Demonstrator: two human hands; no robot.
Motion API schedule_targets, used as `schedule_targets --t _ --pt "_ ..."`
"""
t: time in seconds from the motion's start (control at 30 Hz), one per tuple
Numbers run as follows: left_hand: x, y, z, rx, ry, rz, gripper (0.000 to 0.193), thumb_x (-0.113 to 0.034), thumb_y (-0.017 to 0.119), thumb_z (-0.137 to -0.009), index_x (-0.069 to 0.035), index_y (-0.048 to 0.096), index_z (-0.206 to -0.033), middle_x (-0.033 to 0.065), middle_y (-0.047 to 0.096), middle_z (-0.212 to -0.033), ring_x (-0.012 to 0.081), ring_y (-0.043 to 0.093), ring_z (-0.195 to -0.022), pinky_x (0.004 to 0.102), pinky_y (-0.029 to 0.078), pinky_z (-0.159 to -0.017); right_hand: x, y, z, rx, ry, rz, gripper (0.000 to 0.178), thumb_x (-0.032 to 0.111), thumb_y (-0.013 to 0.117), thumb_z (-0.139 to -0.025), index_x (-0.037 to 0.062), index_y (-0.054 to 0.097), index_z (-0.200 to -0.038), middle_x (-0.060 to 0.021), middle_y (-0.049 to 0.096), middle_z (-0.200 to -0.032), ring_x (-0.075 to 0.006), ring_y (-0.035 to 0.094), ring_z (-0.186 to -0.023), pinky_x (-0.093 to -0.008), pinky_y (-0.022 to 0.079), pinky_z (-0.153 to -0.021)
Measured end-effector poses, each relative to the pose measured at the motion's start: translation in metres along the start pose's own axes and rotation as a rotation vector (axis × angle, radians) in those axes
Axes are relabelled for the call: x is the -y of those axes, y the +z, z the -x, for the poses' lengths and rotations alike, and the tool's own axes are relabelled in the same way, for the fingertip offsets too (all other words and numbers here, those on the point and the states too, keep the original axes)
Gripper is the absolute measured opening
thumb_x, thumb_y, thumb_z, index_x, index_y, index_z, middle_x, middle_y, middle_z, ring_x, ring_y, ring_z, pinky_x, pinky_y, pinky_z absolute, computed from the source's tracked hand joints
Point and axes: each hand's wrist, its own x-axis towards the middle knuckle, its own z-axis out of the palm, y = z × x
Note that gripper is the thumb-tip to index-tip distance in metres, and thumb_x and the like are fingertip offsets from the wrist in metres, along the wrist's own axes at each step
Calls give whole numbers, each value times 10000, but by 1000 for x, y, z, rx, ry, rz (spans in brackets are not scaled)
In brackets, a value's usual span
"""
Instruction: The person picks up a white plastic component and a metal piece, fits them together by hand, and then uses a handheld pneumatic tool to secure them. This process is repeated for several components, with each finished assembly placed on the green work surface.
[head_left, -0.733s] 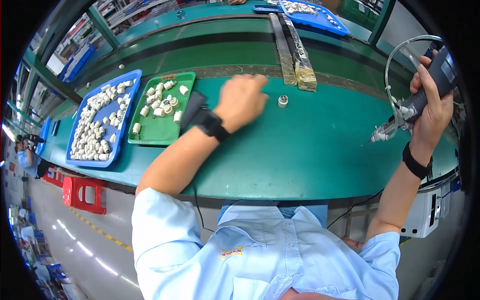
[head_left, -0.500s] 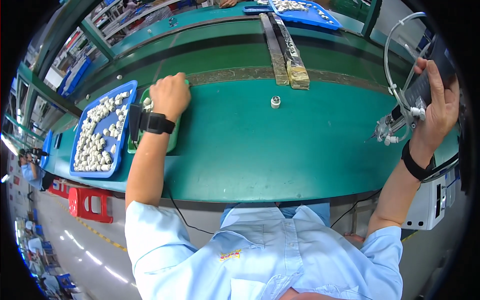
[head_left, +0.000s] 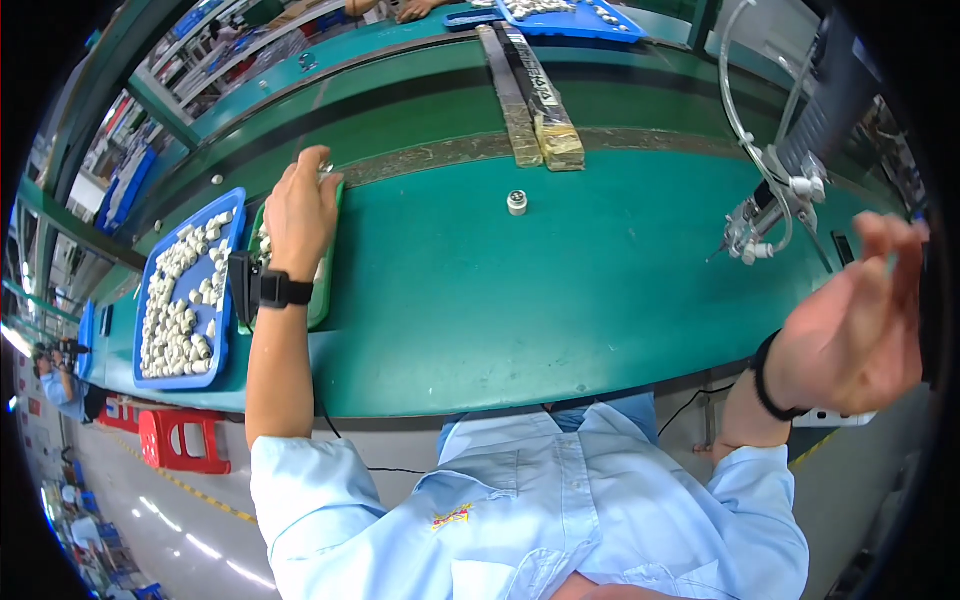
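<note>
My left hand [head_left: 303,215] is over the green tray [head_left: 322,290], fingers and thumb closed on a small pale, shiny piece [head_left: 326,172] whose kind is too small to tell. White cylindrical parts lie in that tray, partly hidden by my hand and wrist. One short white cylinder with a dark, holed top [head_left: 517,203] stands upright on the green table. My right hand [head_left: 858,325] is raised at the right edge, fingers stretched and apart, holding nothing. Beyond it stands a dark tool with a metal tip and clear hoses [head_left: 765,210]; my hand appears apart from it.
Left of the green tray a blue tray [head_left: 222,335] holds many white cylindrical parts. Two taped bars [head_left: 540,120] lie across the back ledge. Farther off are another blue tray [head_left: 625,28] and a person's hands [head_left: 415,10]. A red stool [head_left: 180,440] stands below on the left.
My right hand has come off the dark tool and moved down toward me. My left hand has turned, and a small piece now shows at its fingertips. The whole view has shifted slightly.
</note>
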Motion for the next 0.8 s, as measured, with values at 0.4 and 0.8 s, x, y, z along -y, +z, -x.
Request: schedule_targets --t 0.4,0.8 --pt "-152 -8 40 891 -192 1590 302 -48 671 -892 -13 596 -1182 67 646 -1056 129 651 -864 253 539 -727 12 53 100 453 783 -265 307 -30 677 -840 -24 614 -1140 -122 578 -1074 -165 616 -854 -276 524 -751" --pt "-175 0 57 771 16 1308 294 29 693 -855 -1 599 -1131 51 613 -1077 101 609 -927 253 522 -790 4 40 122 564 837 -197 131 -29 635 -878 -29 616 -1008 -79 607 -933 -127 613 -853 -249 506 -723"
